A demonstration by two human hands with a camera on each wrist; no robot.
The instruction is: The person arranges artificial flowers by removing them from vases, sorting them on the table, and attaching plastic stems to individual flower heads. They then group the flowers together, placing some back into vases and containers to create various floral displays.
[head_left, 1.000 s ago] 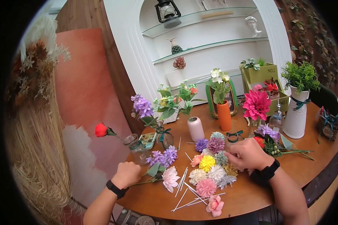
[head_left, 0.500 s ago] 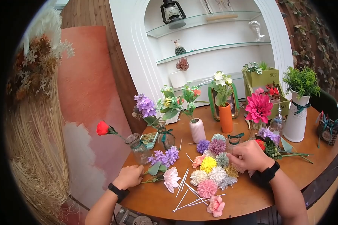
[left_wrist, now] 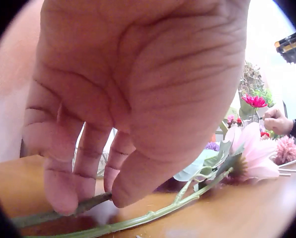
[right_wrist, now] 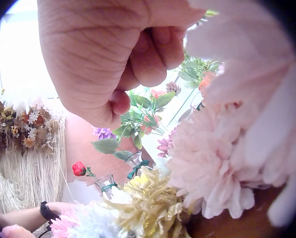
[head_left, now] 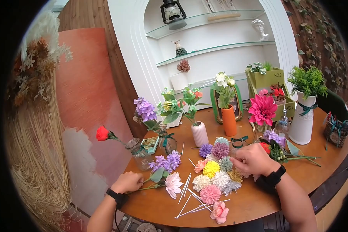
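My left hand [head_left: 128, 181] is at the table's left edge, thumb and fingertips pinching a dark green stem [left_wrist: 91, 204] in the left wrist view. Just below that stem runs a lighter green stem [left_wrist: 153, 216] leading to a pale pink flower [left_wrist: 254, 156]. Purple blossoms [head_left: 167, 161] lie beyond this hand. My right hand [head_left: 255, 159] is over the right side of a cluster of pompom flowers [head_left: 221, 179], fingers curled, with nothing visible in its grasp. Close beside it in the right wrist view are a pale pink flower [right_wrist: 217, 163] and a gold flower [right_wrist: 153, 206].
White sticks [head_left: 189, 201] lie scattered before the cluster, near a peach flower [head_left: 219, 212]. Glass jars [head_left: 141, 154], a pink ribbed vase [head_left: 199, 134], an orange vase [head_left: 229, 123] and a tall white vase [head_left: 302, 120] stand behind. More cut stems [head_left: 297, 157] lie at the right.
My left hand has shifted slightly, its fingers extending more toward the stem at the table edge. The right hand stays nearly still over the flowers. The head view tilts a little.
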